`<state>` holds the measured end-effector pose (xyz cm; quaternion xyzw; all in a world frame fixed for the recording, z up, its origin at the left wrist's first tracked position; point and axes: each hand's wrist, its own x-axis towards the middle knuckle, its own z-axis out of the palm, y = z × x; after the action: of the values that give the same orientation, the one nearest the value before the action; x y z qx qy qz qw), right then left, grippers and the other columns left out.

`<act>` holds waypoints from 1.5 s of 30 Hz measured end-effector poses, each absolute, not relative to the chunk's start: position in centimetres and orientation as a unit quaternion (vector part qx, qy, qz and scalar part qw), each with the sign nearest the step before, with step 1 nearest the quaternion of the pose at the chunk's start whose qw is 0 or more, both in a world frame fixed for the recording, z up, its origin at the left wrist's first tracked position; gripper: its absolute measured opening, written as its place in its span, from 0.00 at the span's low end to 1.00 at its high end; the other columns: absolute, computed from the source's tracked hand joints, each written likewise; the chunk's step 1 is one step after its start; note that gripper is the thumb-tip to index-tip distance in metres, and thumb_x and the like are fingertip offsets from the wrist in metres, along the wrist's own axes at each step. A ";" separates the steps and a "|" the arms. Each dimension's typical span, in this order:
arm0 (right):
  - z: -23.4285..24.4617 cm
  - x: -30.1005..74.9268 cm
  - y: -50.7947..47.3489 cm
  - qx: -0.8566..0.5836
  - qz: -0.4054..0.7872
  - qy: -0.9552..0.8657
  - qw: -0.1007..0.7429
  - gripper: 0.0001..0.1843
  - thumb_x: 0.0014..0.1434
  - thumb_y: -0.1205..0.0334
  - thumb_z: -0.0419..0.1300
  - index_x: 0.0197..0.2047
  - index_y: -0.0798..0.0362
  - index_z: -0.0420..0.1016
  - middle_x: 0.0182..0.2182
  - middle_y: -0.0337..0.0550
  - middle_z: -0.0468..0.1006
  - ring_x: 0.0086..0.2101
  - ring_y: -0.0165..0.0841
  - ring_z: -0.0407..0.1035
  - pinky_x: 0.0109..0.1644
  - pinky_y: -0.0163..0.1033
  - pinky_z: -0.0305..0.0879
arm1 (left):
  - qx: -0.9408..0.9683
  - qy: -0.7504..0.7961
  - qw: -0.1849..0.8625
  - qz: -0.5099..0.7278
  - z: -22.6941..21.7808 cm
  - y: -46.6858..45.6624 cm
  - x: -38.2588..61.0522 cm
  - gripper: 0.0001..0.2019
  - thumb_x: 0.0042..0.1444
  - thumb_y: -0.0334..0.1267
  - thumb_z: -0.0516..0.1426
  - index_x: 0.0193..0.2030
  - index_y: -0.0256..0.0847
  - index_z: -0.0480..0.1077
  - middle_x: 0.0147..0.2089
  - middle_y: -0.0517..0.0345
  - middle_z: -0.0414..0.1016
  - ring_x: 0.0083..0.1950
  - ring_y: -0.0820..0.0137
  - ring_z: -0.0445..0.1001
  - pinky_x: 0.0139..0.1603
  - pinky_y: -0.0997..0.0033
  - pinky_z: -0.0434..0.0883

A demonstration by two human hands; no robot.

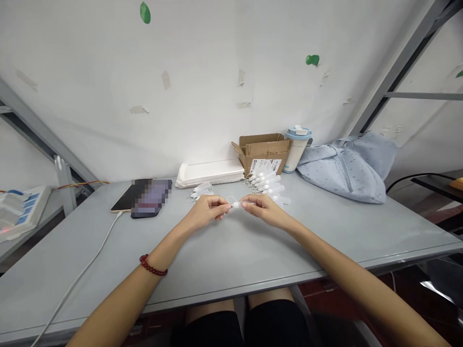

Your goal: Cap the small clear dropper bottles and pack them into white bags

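My left hand (210, 210) and my right hand (265, 209) meet above the middle of the table. Between their fingertips is a small white, translucent plastic tube (236, 205) with a thin loop at one end. Left thumb and fingers pinch the loop end, while the right fingers close around the body, hiding most of it. Just behind the right hand lies a pile of similar tubes (265, 183) with thin loops. A smaller group of clear pieces (202, 189) rests behind the left hand; their exact kind is too small to make out.
At the back are a stack of white envelopes (211, 171), an open cardboard box (266, 156), a lidded cup (297, 149) and a blue-grey cloth bag (343, 168). Two phones (132, 195) lie left, one with a white cable (96, 255). A power strip (31, 212) is further left.
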<state>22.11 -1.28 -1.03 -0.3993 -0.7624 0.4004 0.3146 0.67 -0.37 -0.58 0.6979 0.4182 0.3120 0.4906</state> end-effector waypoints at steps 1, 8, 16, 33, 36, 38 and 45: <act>-1.1 22.0 -1.3 -0.402 0.395 -0.767 0.308 0.21 0.61 0.48 0.51 0.39 0.58 0.74 0.22 0.35 0.61 0.23 0.25 0.53 0.27 0.33 0.49 | 0.701 0.421 0.487 0.308 -0.6 -0.4 0.7 0.13 0.49 0.47 0.59 0.27 0.37 0.72 0.26 0.60 0.70 0.25 0.76 0.65 0.27 0.75 0.63; -2.3 21.9 -0.9 -0.407 0.343 -0.796 0.286 0.19 0.61 0.52 0.51 0.38 0.58 0.75 0.25 0.39 0.70 0.24 0.26 0.55 0.28 0.33 0.51 | 0.707 0.436 0.483 0.276 -1.2 -0.8 1.1 0.13 0.48 0.46 0.59 0.25 0.36 0.71 0.25 0.57 0.71 0.24 0.75 0.64 0.26 0.74 0.63; -2.5 21.9 -0.7 -0.403 0.310 -0.816 0.275 0.19 0.61 0.51 0.52 0.39 0.57 0.75 0.26 0.40 0.73 0.24 0.26 0.58 0.29 0.33 0.53 | 0.711 0.434 0.486 0.263 -1.7 -0.2 0.8 0.15 0.48 0.48 0.59 0.25 0.36 0.72 0.25 0.56 0.72 0.23 0.74 0.65 0.25 0.74 0.64; -2.4 29.1 4.2 -0.547 -0.021 -0.766 0.337 0.10 0.57 0.63 0.52 0.38 0.56 0.72 0.34 0.50 0.73 0.38 0.40 0.66 0.40 0.42 0.62 | 0.635 0.596 0.364 0.330 1.0 3.2 -5.8 0.11 0.39 0.44 0.63 0.20 0.36 0.73 0.23 0.56 0.72 0.25 0.73 0.66 0.25 0.75 0.64; -3.1 29.8 4.7 -0.546 -0.055 -0.769 0.328 0.11 0.57 0.64 0.52 0.41 0.56 0.72 0.39 0.53 0.71 0.43 0.44 0.63 0.46 0.46 0.61 | 0.630 0.603 0.364 0.328 0.3 3.6 -6.1 0.12 0.36 0.44 0.64 0.20 0.36 0.74 0.23 0.55 0.73 0.24 0.73 0.67 0.23 0.74 0.64; -3.3 30.1 4.9 -0.554 -0.070 -0.764 0.322 0.13 0.57 0.65 0.52 0.43 0.57 0.72 0.40 0.55 0.70 0.44 0.45 0.62 0.48 0.48 0.60 | 0.628 0.605 0.363 0.329 -0.2 3.9 -6.2 0.12 0.36 0.45 0.64 0.19 0.36 0.74 0.23 0.54 0.73 0.24 0.72 0.67 0.23 0.74 0.63; -4.1 31.0 5.8 -0.576 -0.087 -0.754 0.304 0.15 0.56 0.66 0.52 0.46 0.57 0.71 0.42 0.56 0.69 0.46 0.47 0.61 0.52 0.51 0.57 | 0.613 0.626 0.358 0.322 -0.9 4.4 -6.2 0.14 0.35 0.47 0.63 0.20 0.35 0.73 0.23 0.54 0.73 0.22 0.73 0.66 0.21 0.73 0.62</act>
<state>30.96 5.82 -4.10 -0.5761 -0.7537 -0.0866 0.3041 -6.21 4.38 -0.95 0.6131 0.6261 0.3219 0.3585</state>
